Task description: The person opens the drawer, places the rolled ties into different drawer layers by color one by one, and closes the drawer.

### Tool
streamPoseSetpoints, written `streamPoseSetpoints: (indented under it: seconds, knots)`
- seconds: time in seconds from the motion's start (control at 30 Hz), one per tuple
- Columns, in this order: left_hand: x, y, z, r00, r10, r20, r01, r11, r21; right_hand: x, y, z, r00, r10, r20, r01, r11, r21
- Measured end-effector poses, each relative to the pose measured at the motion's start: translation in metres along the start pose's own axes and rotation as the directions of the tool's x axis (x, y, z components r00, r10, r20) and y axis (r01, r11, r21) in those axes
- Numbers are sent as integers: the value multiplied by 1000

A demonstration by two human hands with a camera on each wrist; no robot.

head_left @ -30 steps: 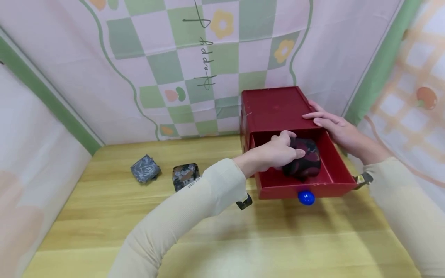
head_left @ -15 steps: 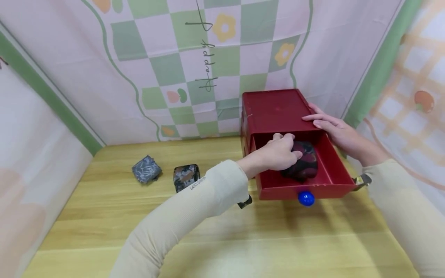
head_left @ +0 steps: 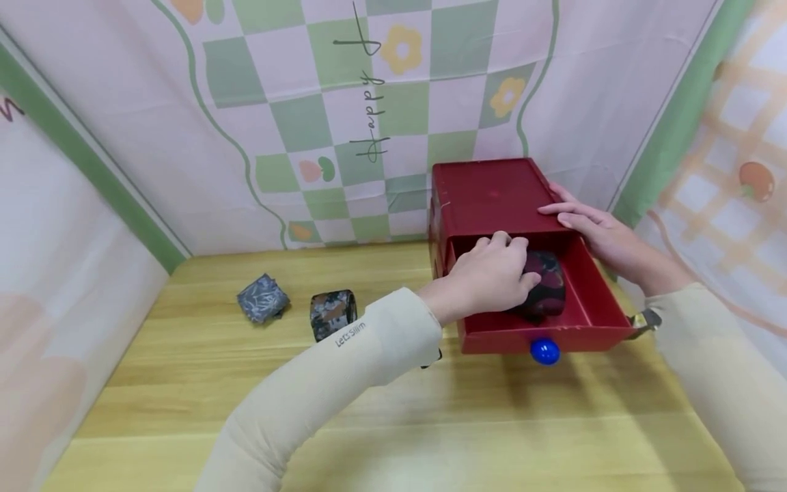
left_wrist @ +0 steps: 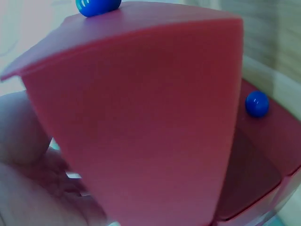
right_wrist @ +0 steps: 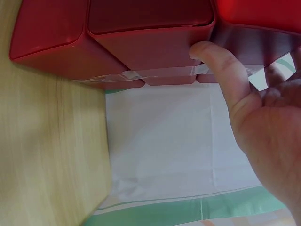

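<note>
In the head view, a red drawer unit [head_left: 486, 195] stands with its top drawer [head_left: 599, 294] pulled out. My left hand [head_left: 488, 277] reaches into it, thumb and bent fingers at the left end of a dark red and black patterned rolled cloth [head_left: 547, 290]. The hand covers that end of the roll. In the left wrist view, the open drawer's side wall [left_wrist: 141, 127] hides the cloth and part of the fingers. My right hand [head_left: 590, 222] rests on the unit's top right edge, its thumb [right_wrist: 225, 70] extended against the red side in the right wrist view.
To the left on the wooden table [head_left: 203, 383] lie a grey leaf-patterned folded cloth [head_left: 263, 299] and a brown-black patterned one [head_left: 332, 313]. A blue knob [head_left: 545, 351] sticks out from the drawer front. Printed fabric [head_left: 406, 123] hangs behind the unit.
The left hand has turned, its fingers now bent down over the left end of the rolled cloth. The roll stays in the drawer. My right hand holds its place on the unit.
</note>
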State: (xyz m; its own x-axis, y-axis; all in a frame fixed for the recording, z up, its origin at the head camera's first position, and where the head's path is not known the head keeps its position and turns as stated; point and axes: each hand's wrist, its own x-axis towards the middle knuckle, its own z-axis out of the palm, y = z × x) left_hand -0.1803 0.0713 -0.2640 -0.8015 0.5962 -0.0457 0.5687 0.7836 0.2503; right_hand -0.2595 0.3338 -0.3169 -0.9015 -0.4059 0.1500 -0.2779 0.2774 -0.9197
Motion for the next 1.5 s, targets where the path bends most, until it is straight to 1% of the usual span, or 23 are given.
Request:
streamPoseSetpoints:
  seconds: [0.03,0.1,0.17,0.23,0.27,0.33,0.43,0.6,0.7,0.77,0.93,1.13,1.3,1.4,1.5]
  knots:
    - [-2,1,-1,999,30,-19,-29,998,54,0,0,0,1000,5,0,-5,1000,-4]
    - [-6,3,-3,993,105,-50,-96,984,151,0,0,-1,1000,12,-2,-12,1000,-12]
    - [-9,4,-5,980,187,-75,-166,961,222,0,0,-2,1000,13,-5,-13,1000,-15]
    - [-10,5,-6,965,248,-81,-220,939,264,-1,0,-2,1000,10,-9,-11,1000,-17]
    - [-11,5,-6,960,268,-78,-238,931,276,-1,0,-2,1000,7,-11,-8,1000,-16]
    - [-12,5,-5,955,289,-68,-258,922,290,-1,-1,-2,1000,2,-13,-3,1000,-18]
    - [-12,4,-3,954,293,-63,-260,912,316,-2,-1,-2,1000,-4,-17,3,1000,-24]
    - [-13,3,3,952,289,-105,-239,910,340,-4,-1,-3,1000,-8,-9,8,999,-36]
    - [-13,4,6,953,278,-121,-220,909,355,-4,-2,-3,1000,-11,-5,11,999,-37]
    - [-13,5,7,955,272,-117,-214,907,363,-4,-2,-3,1000,-11,-5,11,999,-37]
    - [-12,6,9,962,259,-84,-209,900,383,-3,-3,-2,1000,-1,-13,1,1000,-28]
    - [-12,6,13,973,215,-87,-163,900,405,-2,-2,-1,1000,6,-18,-6,1000,-27]
    - [-12,6,17,973,207,-97,-146,888,437,0,-1,-2,1000,9,-23,-10,999,-42]
    - [-12,5,18,974,208,-93,-150,891,428,0,-1,-2,1000,14,-21,-15,999,-46]
    - [-13,2,19,971,222,-91,-166,896,412,0,0,-2,1000,17,-21,-18,999,-47]
